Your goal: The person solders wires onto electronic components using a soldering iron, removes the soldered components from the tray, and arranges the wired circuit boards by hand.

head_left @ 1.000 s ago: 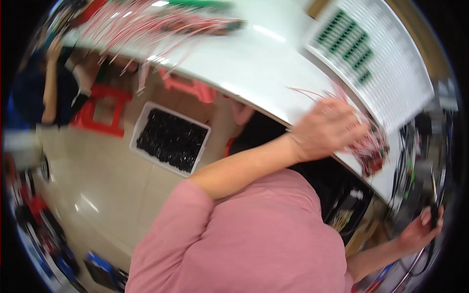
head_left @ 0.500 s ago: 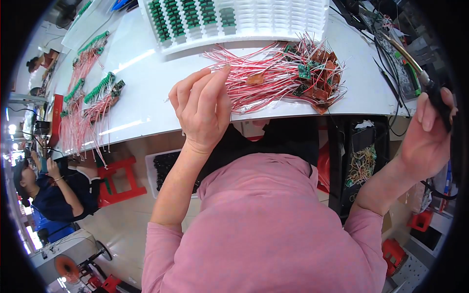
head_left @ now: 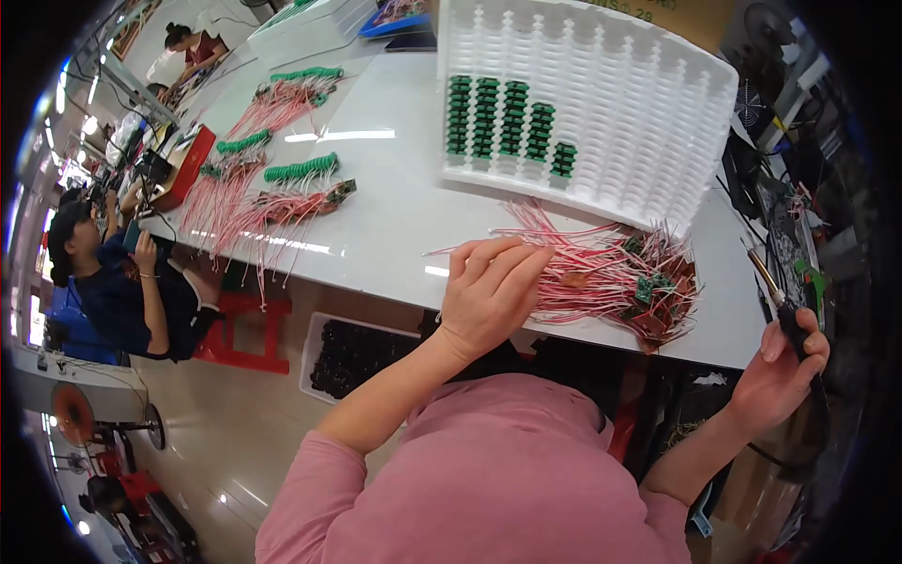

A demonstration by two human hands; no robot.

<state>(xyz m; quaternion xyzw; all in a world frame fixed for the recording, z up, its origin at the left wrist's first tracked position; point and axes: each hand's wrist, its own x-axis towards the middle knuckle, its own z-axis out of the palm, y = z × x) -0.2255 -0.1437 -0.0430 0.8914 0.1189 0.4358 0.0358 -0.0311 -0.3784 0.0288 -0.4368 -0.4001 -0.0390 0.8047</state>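
1. My left hand (head_left: pixel 489 296) rests on the near edge of the white table (head_left: pixel 395 216), fingers (head_left: pixel 512 258) loosely curled and spread over the left end of the bundle of red and white wires (head_left: pixel 601 273) — touching the strands, not yet pinching any single one that I can make out.
2. My right hand (head_left: pixel 785 362) is off the table's right end, fist closed around the dark handle of a soldering iron (head_left: pixel 775 296), tip pointing up and away from the bundle.
3. The bundle lies just on my side of the white tray (head_left: pixel 648 103), its small green boards (head_left: pixel 658 287) at the right end.
4. To do this well, I judge the left fingers should tease out one wire cleanly, pulling along its length so the rest stay untangled.
5. Keep the iron well apart from the insulation — a stray touch could melt it.
6. More wire bundles (head_left: pixel 272 197) lie far left of the tray.
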